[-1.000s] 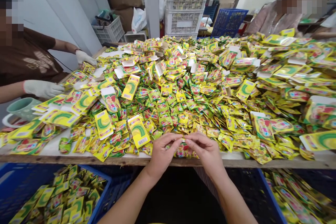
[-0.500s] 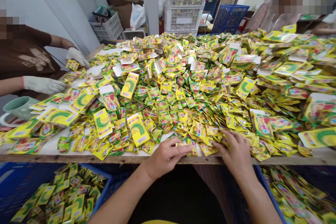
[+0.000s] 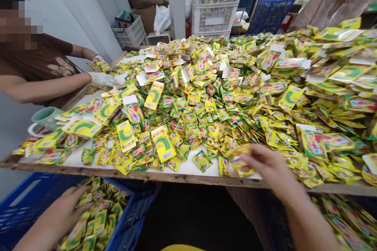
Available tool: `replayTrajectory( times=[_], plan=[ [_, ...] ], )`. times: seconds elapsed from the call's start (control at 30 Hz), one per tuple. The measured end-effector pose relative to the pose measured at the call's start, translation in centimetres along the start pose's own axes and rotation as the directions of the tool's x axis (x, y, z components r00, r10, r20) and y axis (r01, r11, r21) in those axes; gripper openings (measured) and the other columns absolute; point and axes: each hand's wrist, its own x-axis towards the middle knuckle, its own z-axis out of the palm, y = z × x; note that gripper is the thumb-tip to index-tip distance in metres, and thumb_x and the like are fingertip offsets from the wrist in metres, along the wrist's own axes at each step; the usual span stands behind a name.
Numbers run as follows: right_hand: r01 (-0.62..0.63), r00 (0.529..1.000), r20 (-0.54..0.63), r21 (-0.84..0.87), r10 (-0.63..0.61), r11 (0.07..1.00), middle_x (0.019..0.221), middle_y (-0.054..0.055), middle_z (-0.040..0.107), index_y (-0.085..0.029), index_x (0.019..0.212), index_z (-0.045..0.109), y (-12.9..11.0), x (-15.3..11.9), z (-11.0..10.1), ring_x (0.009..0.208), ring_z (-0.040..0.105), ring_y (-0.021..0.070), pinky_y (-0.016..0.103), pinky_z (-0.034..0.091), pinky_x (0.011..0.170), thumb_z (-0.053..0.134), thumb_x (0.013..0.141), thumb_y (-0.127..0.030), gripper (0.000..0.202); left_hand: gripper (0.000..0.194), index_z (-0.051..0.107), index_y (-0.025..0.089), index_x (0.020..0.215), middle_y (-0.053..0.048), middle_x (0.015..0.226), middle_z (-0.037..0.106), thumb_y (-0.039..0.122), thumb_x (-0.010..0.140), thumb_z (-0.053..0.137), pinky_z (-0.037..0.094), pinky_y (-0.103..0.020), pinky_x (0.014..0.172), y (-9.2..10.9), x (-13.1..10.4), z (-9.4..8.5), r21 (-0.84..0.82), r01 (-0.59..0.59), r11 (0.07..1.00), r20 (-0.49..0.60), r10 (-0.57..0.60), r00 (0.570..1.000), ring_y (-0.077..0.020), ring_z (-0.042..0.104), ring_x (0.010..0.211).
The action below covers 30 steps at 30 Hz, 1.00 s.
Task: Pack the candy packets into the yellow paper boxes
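Note:
My left hand (image 3: 66, 211) is low in the blue crate (image 3: 22, 200) at lower left. Its fingers lie around a small yellow box (image 3: 85, 199), just above the other yellow packs (image 3: 98, 223) in that crate. My right hand (image 3: 269, 166) is over the front edge of the table, fingers closed on a yellow sachet (image 3: 240, 153). Another yellow sachet (image 3: 224, 166) lies just left of it, and a green sachet (image 3: 202, 160) rests on the white surface farther left. A large heap of yellow and green sachets (image 3: 191, 119) spreads behind both hands.
Yellow boxes with open white flaps (image 3: 163, 145) lie across the heap. Along the front runs the wooden table edge (image 3: 188, 178). A green mug (image 3: 45, 119) stands at left, near a co-worker's gloved hand (image 3: 103, 79). White crates (image 3: 215, 17) are stacked behind; more packs sit at lower right.
My left hand has gone from the table edge down into the left crate with the small box. My right hand has taken hold of a sachet. The view has shifted; the co-worker's hands moved.

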Motion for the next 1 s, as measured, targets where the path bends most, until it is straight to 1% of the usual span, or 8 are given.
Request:
replayTrajectory(
  times=[0.13, 0.27, 0.4, 0.5, 0.63, 0.73, 0.87, 1.0],
  plan=[
    [0.311, 0.899, 0.367, -0.152, -0.238, 0.938, 0.075, 0.004, 0.064, -0.019, 0.075, 0.069, -3.3, 3.1, 5.4, 0.072, 0.06, 0.017, 0.027, 0.047, 0.064, 0.053, 0.081, -0.014, 0.018, 0.028, 0.07, 0.023, 0.093, -0.006, 0.096, 0.073, 0.043, 0.084, 0.052, 0.054, -0.036, 0.082, 5.2, 2.4, 1.3, -0.076, -0.177, 0.981, -0.089, 0.17, 0.981, -0.0255, 0.069, 0.089],
    [0.516, 0.755, 0.596, -0.286, -0.271, 0.807, 0.085, 0.004, 0.065, -0.018, 0.082, 0.071, -4.4, 5.7, 7.7, 0.082, 0.06, 0.0166, 0.026, 0.045, 0.074, 0.05, 0.068, 0.007, 0.036, 0.046, 0.058, 0.023, 0.126, -0.013, 0.129, 0.058, 0.007, 0.084, 0.045, 0.045, -0.043, 0.099, 14.2, 6.9, 2.6, 0.025, -0.521, 0.853, -0.072, 0.521, 0.85, -0.0277, 0.052, 0.121],
    [0.505, 0.778, 0.588, -0.378, -0.22, 0.776, 0.083, 0.007, 0.065, -0.019, 0.075, 0.066, -4.6, 6.7, 8.9, 0.084, 0.06, 0.0208, 0.031, 0.045, 0.079, 0.052, 0.059, 0.011, 0.036, 0.088, 0.041, 0.035, 0.14, -0.01, 0.154, 0.029, -0.014, 0.068, 0.042, 0.025, -0.061, 0.109, 17.1, 10.2, 3.9, 0.109, -0.666, 0.738, 0.126, 0.654, 0.746, -0.033, 0.018, 0.144],
    [0.488, 0.802, 0.558, -0.408, -0.212, 0.772, 0.091, 0.009, 0.063, -0.018, 0.075, 0.062, -4.1, 5.8, 8.6, 0.093, 0.058, 0.0236, 0.034, 0.044, 0.085, 0.055, 0.061, 0.005, 0.028, 0.085, 0.039, 0.031, 0.141, -0.011, 0.151, 0.036, -0.011, 0.068, 0.048, 0.01, -0.064, 0.112, 16.4, 11.1, 4.4, 0.001, -0.684, 0.729, 0.125, 0.679, 0.724, -0.0307, 0.022, 0.143],
    [0.352, 0.869, 0.469, -0.359, -0.158, 0.864, 0.091, 0.007, 0.065, -0.017, 0.098, 0.059, -1.8, 3.7, 7.1, 0.085, 0.061, 0.0211, 0.033, 0.047, 0.076, 0.056, 0.073, -0.007, 0.027, 0.059, 0.049, 0.019, 0.126, -0.013, 0.129, 0.058, 0.017, 0.071, 0.071, 0.028, -0.055, 0.11, 17.0, 10.4, 4.7, -0.396, -0.424, 0.814, -0.061, 0.438, 0.897, -0.0305, 0.05, 0.123],
    [0.094, 0.975, 0.207, -0.067, -0.078, 0.993, 0.092, 0.006, 0.067, -0.019, 0.099, 0.06, -0.5, 2.6, 6.0, 0.085, 0.063, 0.0216, 0.033, 0.049, 0.075, 0.064, 0.076, -0.023, 0.024, 0.054, 0.054, 0.018, 0.111, -0.008, 0.109, 0.066, 0.036, 0.067, 0.079, 0.051, -0.04, 0.09, 20.2, 8.7, 5.5, -0.808, -0.046, 0.588, 0.029, 0.118, 0.993, -0.025, 0.063, 0.099],
    [0.049, 0.983, -0.179, 0.409, 0.027, 0.911, 0.081, 0.002, 0.065, -0.021, 0.094, 0.059, -2.0, 1.6, 5.5, 0.074, 0.063, 0.0184, 0.03, 0.052, 0.068, 0.072, 0.075, -0.033, 0.026, 0.044, 0.055, 0.018, 0.111, -0.008, 0.1, 0.07, 0.038, 0.076, 0.071, 0.056, -0.031, 0.072, 25.4, 6.9, 7.4, -0.884, 0.465, -0.058, 0.46, 0.081, 0.884, -0.0193, 0.069, 0.08],
    [0.338, 0.912, -0.364, 0.412, -0.188, 0.846, 0.094, 0.004, 0.064, -0.024, 0.1, 0.059, -5.4, -0.8, 6.3, 0.087, 0.062, 0.0192, 0.032, 0.053, 0.077, 0.066, 0.081, -0.019, 0.021, 0.049, 0.052, 0.018, 0.121, -0.007, 0.093, 0.072, 0.024, 0.075, 0.068, 0.055, -0.026, 0.063, 27.7, 6.4, 8.5, -0.783, 0.589, -0.2, 0.597, 0.027, 0.802, -0.0173, 0.07, 0.07]
  ],
)
